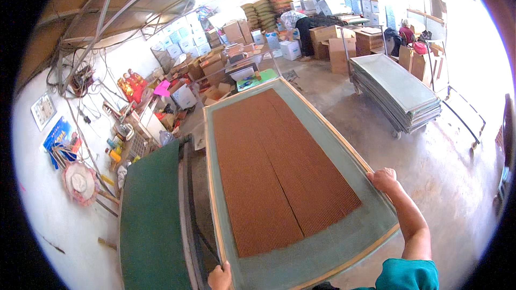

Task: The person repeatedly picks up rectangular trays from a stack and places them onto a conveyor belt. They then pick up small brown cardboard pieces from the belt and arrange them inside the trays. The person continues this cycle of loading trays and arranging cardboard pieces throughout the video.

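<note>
Between my hands is a long wooden-framed mesh screen [344, 239], its pale wood edge running all the way round. Two broad brown sheets of fine, close-set rows [274, 177] lie on the mesh, parted by a dark lengthwise gap. My left hand [220, 276] is closed round the near left part of the frame, partly cut off by the lower edge of the view. My right hand [382, 180] grips the right side rail with its fingers curled over. Beside the frame on the left stands a long table with a dark green belt-like top [150, 209].
A wheeled cart with a stack of similar framed screens [396, 83] stands at the far right. Another metal cart frame [462, 113] is beside it. Cardboard boxes [341, 53] and sacks [263, 13] line the back. A straw hat [80, 181] hangs on the left wall.
</note>
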Demonstrator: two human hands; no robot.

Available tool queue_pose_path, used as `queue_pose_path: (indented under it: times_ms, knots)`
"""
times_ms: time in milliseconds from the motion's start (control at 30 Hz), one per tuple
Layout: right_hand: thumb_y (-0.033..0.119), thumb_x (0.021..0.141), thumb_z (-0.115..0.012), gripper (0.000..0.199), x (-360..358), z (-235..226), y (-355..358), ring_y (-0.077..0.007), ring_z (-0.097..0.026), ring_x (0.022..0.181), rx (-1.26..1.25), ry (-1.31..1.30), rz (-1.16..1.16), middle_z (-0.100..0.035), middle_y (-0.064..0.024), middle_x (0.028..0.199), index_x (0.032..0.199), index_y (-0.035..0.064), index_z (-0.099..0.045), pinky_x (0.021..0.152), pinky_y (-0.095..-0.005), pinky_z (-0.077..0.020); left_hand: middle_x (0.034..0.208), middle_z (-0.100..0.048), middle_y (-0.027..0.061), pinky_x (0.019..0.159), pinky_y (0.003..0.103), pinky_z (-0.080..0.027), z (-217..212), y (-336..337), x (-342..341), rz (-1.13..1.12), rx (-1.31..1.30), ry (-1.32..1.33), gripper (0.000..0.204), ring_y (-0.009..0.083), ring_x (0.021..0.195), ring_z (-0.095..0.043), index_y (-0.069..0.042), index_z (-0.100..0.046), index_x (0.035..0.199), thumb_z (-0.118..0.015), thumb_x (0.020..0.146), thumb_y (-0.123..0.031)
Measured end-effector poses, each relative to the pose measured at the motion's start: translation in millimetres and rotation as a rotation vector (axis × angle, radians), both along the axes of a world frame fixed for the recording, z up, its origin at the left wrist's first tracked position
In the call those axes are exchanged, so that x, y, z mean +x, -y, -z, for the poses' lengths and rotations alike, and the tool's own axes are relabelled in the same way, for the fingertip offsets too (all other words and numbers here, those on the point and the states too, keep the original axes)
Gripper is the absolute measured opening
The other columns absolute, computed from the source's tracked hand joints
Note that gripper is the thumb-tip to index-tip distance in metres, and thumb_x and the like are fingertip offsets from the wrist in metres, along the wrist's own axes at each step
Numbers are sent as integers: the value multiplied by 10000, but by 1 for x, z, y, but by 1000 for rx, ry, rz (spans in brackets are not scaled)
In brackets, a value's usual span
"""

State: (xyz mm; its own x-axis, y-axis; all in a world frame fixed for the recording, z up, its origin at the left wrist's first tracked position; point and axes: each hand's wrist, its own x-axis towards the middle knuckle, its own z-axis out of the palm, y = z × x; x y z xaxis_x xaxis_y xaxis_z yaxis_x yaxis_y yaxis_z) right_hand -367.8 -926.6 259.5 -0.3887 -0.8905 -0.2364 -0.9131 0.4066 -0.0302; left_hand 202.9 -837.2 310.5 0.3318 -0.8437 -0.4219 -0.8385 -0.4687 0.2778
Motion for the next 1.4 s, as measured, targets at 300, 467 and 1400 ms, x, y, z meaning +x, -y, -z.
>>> queue_pose_path:
  times_ms: [300,467,1400]
  knots:
    - [219,793,-540,131,169,-33,-24,-218,-639,783,-477,-226,-511,-646,-67,823,758,131,-631,657,-361,-517,809,-631,177,692,439,-482,144,-229,129,-104,-255,-12,342,343,783,-604,6,-611,798,-442,860,-285]
    - [232,837,-501,190,314,-49,-107,-277,-621,739,-637,-40,-957,-624,-95,792,746,101,-604,628,-395,-499,804,-644,153,578,408,-512,268,-483,118,-120,193,43,184,302,718,-641,-9,-603,817,-531,779,-174]
    - [365,826,-473,347,832,153,-620,-354,-583,897,572,-184,-2443,-640,-159,885,885,64,-636,779,-471,-446,688,-600,150,561,407,-459,250,-889,-102,-2655,-600,-552,297,266,597,-578,-30,-587,713,-407,843,-227]
